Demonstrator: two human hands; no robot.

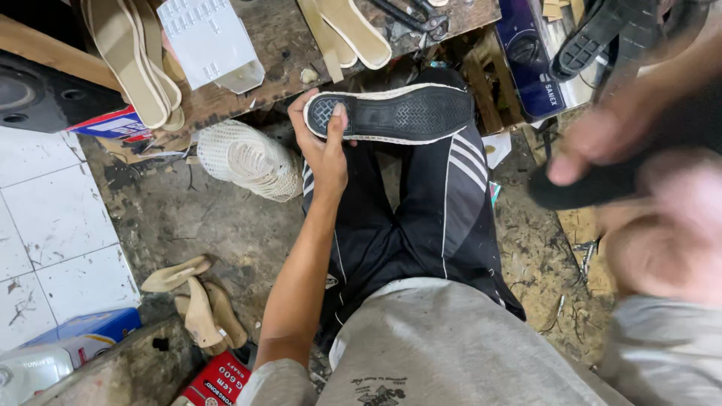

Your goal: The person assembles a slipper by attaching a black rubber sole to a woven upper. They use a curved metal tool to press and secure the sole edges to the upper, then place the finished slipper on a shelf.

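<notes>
Black rubber fills the left hand (325,143): it grips a shoe sole (391,114) by its heel end, thumb pressed flat on the patterned tread and fingers curled round the far edge. The sole lies tread up across the knees, its toe pointing right, a pale rim running round its edge. The left arm reaches straight out from the grey sleeve, wrist bent slightly in, over the black trousers with white stripes (432,203).

The right hand (639,180) is close to the camera on the right and badly blurred; it seems to be closed round a dark flat piece (579,192), perhaps another sole, with fingers bunched above and below it, though the grip cannot be told for sure.

Just left of the held sole a white mesh bundle (248,159) lies on the dirty floor. Farther off, the wooden counter (282,45) carries beige insoles (135,56) at its left, a white perforated plate (207,37) and more insoles (350,30) toward the right. Near left, on the floor, lie several tan wooden shoe lasts (199,304), a red box (218,383) and a blue box (90,331) beside white tiles (53,218).
</notes>
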